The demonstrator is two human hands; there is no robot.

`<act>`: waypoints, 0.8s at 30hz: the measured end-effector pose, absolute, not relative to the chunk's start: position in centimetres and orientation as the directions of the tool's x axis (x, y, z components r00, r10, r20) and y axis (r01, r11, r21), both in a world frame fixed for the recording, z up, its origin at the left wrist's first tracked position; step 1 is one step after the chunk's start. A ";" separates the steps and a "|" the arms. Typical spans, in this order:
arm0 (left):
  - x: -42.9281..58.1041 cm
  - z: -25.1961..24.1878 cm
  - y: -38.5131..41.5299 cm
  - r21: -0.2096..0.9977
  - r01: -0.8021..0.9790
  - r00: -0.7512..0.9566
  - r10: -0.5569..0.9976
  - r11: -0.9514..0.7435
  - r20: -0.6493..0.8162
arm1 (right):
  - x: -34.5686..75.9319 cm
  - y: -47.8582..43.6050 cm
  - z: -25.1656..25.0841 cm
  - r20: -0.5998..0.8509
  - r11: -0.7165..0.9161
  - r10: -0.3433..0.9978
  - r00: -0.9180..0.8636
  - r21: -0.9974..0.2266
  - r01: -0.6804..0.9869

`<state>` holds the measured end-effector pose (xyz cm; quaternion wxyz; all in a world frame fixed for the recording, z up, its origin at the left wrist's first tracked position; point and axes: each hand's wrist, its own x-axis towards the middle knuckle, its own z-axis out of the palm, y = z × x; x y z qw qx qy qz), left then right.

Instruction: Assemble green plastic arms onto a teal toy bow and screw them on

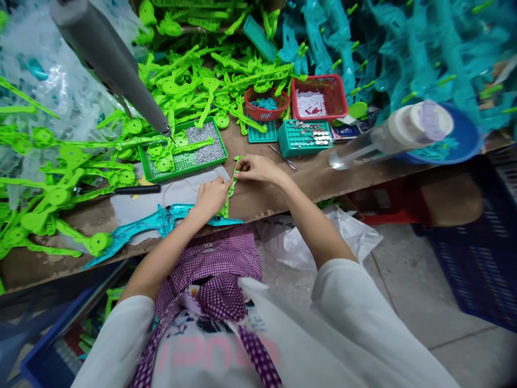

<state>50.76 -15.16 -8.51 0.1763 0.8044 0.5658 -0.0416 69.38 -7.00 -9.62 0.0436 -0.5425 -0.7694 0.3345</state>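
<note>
My left hand (212, 197) and my right hand (257, 168) are close together at the table's front edge, both with curled fingers. Between them they hold a slim bright green plastic part (230, 198), standing nearly lengthwise away from me. The right fingertips pinch near its far end; the left fingers press at its side. Under my left forearm lies a long curved blue plastic shell (139, 226), partly hidden by the arm. A thin reddish wire (173, 189) loops above the shell on a pale sheet (121, 207). A black rod-like tool (137, 189) rests on the sheet's far edge.
A grey powered screwdriver (117, 64) hangs over a green tray (220, 160) of small screws. Behind are heaped green parts (173, 86), two red baskets (338, 114) and a teal block (301, 146) with metal discs. A clear cylinder (388, 134) stands right, near a blue bowl (470, 143).
</note>
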 end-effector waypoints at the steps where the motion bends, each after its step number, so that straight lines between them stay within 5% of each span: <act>1: 50.6 -8.6 -15.2 0.270 0.917 0.364 0.896 -0.295 -0.255 | 69.3 -7.3 -9.6 -0.285 0.185 0.876 -0.390 -0.548 0.816; 8: 49.7 -10.5 -16.2 0.664 0.737 0.300 0.941 -0.125 -0.155 | 68.9 -7.9 -10.0 -0.283 0.160 0.896 -0.344 -0.517 0.841; 19: 49.2 -10.0 -14.5 0.594 0.800 0.288 0.919 -0.078 -0.268 | 68.9 -8.2 -10.0 -0.260 0.171 0.902 -0.346 -0.521 0.837; 24: 49.5 -10.4 -14.8 0.702 0.712 0.271 0.928 -0.014 -0.257 | 68.9 -8.3 -10.1 -0.245 0.184 0.904 -0.350 -0.517 0.836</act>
